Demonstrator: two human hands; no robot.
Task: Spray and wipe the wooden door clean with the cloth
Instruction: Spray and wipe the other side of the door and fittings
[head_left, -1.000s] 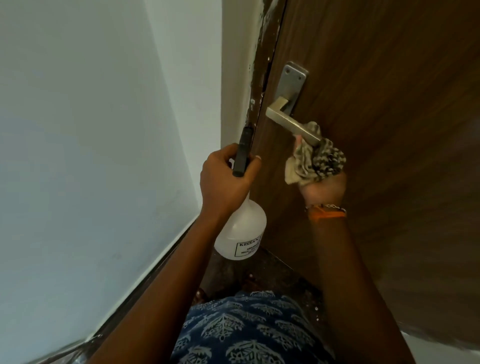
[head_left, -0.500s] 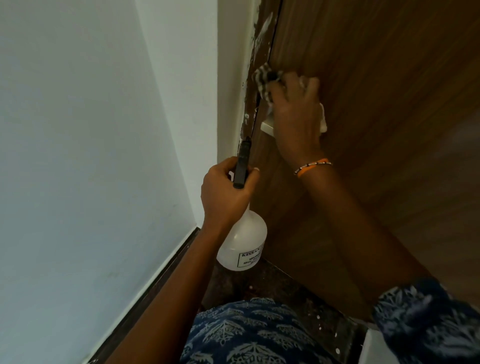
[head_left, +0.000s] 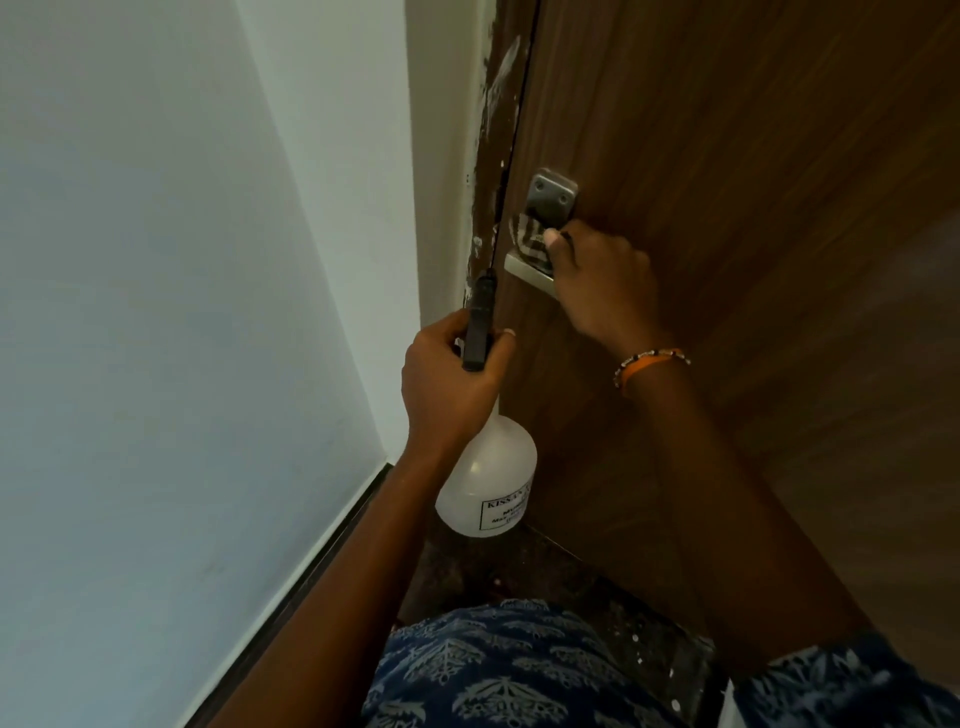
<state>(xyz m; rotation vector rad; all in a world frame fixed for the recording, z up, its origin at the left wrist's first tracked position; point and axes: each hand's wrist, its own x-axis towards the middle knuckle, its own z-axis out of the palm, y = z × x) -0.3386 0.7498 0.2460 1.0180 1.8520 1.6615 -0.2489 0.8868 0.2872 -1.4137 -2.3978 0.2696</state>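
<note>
Right hand (head_left: 602, 283) grips a striped cloth (head_left: 530, 240) over the steel lever handle (head_left: 524, 270) of the brown wooden door (head_left: 727, 182); left hand (head_left: 449, 384) clasps a white plastic spray bottle (head_left: 488, 488) near the paint-flecked frame (head_left: 491, 156)

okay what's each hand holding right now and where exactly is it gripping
The left hand grips the spray bottle at its neck, below the black spray head. The right hand holds the patterned cloth bunched against the door handle.

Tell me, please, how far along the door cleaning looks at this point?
Midway, it seems. Done: nothing shows for certain; no wet patches are visible on the wooden door. In hand: the right hand presses the cloth onto the lever handle, while the left hand grips the spray bottle. Left: probably the broad panel to the right.
</note>
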